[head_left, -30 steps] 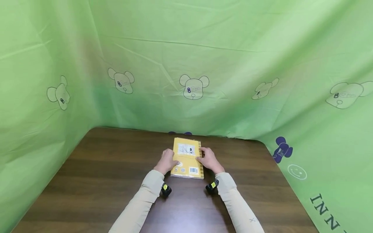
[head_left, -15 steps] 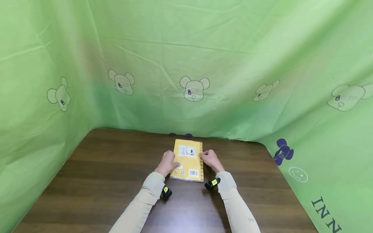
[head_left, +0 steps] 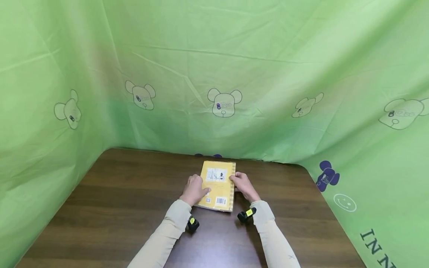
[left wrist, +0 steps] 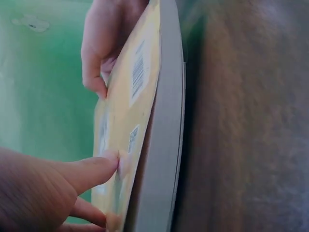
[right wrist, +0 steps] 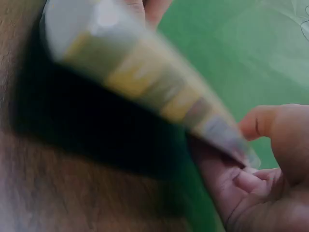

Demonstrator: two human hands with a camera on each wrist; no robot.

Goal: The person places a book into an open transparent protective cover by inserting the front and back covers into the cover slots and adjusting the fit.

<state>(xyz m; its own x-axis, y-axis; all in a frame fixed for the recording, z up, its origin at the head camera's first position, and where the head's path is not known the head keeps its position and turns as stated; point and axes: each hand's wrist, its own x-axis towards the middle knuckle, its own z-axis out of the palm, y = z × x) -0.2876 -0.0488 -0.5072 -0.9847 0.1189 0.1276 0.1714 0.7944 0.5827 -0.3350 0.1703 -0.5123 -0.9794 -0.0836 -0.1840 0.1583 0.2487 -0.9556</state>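
A yellow book [head_left: 217,186] shows its back cover, with a printed picture and a barcode. My right hand [head_left: 245,186] grips its spine edge, thumb on the cover and fingers tucked underneath. In the right wrist view the checkered spine [right wrist: 145,77] is raised above the table, with a dark shadow below. My left hand [head_left: 194,190] holds the opposite edge, its thumb lying across the cover. At the lower end, seen from the left wrist, the cover [left wrist: 123,116] stands slightly apart from the page block [left wrist: 166,121].
The brown wooden table [head_left: 134,208] extends around the book. A green curtain [head_left: 167,74] with bear prints hangs behind the table and along both sides. Each wrist carries a small black camera, such as the right wrist camera [head_left: 246,215].
My right fingers have shifted from the cover to beneath the spine edge. The book has tilted, spine side up, and turned slightly. My left hand keeps its hold on the left edge.
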